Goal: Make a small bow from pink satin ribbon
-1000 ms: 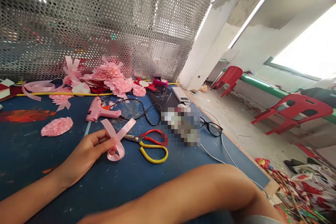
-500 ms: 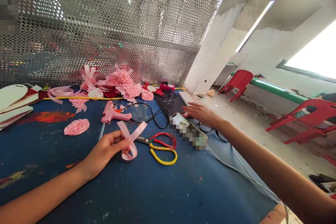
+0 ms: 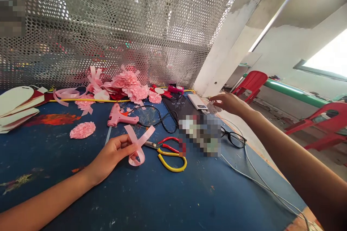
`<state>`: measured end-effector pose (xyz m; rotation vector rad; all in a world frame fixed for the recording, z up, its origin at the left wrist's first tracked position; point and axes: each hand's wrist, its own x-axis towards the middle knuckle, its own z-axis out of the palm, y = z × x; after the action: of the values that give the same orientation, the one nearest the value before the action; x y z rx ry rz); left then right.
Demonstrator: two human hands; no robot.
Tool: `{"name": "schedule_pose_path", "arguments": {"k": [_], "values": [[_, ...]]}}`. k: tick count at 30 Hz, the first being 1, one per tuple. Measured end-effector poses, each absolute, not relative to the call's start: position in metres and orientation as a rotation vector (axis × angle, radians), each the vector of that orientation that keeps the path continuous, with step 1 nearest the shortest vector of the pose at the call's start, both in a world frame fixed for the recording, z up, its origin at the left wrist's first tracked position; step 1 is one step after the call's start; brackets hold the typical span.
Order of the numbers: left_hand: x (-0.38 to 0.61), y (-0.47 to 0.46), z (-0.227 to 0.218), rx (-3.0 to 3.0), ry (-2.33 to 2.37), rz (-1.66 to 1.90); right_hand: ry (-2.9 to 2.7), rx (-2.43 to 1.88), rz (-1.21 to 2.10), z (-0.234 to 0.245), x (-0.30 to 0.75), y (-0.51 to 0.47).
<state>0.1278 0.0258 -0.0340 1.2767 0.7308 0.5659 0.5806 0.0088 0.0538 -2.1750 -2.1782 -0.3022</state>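
At left hand (image 3: 112, 153), ribbon loop (image 3: 138, 144) (satiny)

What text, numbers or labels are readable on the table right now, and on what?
"02:42" on the dark screen beside the power bank; last digits too small to read.
Phone screen: blurred, unreadable.
Nothing else legible.
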Motion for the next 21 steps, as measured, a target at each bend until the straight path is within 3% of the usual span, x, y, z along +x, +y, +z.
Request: {"name": "schedule_pose_path", "arguments": {"k": [13,21], "values": [[0.126,0.027,-0.040,1.281,0.700,0.564,-1.989,-2.204,-0.091,0.050,0.578,-0.009],[0.125,0.026,-0.041,1.289,0.686,0.565,-1.769,-2.180,0.087,0.023,0.566,-0.011]]}}
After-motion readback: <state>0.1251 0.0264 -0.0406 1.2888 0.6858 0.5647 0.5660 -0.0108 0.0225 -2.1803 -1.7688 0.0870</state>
